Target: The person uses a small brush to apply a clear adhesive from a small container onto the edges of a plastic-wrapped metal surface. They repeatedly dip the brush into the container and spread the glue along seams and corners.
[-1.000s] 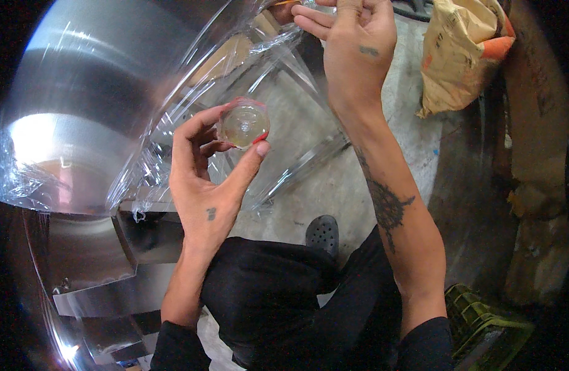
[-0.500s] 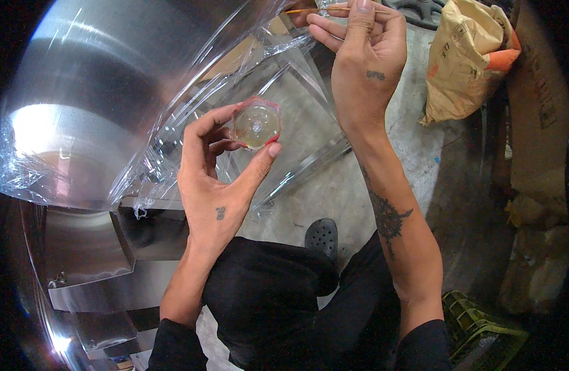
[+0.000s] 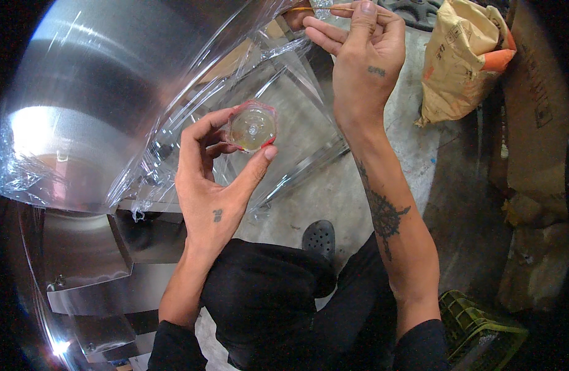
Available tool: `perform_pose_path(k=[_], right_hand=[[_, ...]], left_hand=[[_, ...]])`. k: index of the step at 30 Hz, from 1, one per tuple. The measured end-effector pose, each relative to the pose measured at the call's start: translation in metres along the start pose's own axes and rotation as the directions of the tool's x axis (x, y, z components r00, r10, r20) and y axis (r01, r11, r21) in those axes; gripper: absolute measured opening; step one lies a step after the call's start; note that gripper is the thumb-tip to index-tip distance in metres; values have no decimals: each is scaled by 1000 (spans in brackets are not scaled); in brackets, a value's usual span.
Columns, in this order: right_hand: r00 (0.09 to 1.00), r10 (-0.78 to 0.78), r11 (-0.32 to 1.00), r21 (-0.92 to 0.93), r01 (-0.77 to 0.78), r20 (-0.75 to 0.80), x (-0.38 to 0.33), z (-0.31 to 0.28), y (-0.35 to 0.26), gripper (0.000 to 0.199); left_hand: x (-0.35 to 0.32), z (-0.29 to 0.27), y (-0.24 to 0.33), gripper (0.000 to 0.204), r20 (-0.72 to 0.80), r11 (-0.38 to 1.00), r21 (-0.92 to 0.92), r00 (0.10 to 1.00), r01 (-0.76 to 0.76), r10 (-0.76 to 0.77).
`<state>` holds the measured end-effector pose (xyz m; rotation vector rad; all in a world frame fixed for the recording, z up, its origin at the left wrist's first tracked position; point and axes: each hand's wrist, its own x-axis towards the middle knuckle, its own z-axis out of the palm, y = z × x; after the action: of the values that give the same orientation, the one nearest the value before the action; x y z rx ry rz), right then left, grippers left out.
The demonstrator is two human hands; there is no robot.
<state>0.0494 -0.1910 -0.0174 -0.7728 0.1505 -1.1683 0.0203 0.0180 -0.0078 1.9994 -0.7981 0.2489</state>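
My left hand grips a small clear plastic cup between thumb and fingers. Red stains mark the cup's rim, and a little cloudy liquid seems to lie at its bottom. Higher up and to the right, my right hand pinches a thin stick between thumb and forefinger, its other fingers loosely extended. The stick's orange end points left, close to a large curved sheet of shiny metal. Whether the tip touches the metal I cannot tell. Clear plastic film hangs along the metal's edge.
A tan paper sack with an orange patch stands at upper right, near a black wheeled base. Cardboard lines the right side. A yellow-green crate sits at lower right, and bent metal panels at lower left.
The whole view has shifted slightly. Both hands keep their grips, with the cup and the stick in nearly the same places.
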Motion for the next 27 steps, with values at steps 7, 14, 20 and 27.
perform_pose_path(k=[7,14,20,27], right_hand=[[999,-9,997,79,6,33,-10,-8,-5,25],[933,-9,959,-262,110,359,-65,-43,-47,17],[798,-132,795,-419,439,587,-68,-46,-41,11],[881,5,883,-416,219,474,-63,-45,-40,15]], left_hand=[[1,1,1,62,17,1000,4,1000,-5,5],[5,2,0,62,17,997,70,1000,-20,19],[7,5,3,63,13,975,158,988,-157,157],[8,6,5,62,40,933,255,967,-254,252]])
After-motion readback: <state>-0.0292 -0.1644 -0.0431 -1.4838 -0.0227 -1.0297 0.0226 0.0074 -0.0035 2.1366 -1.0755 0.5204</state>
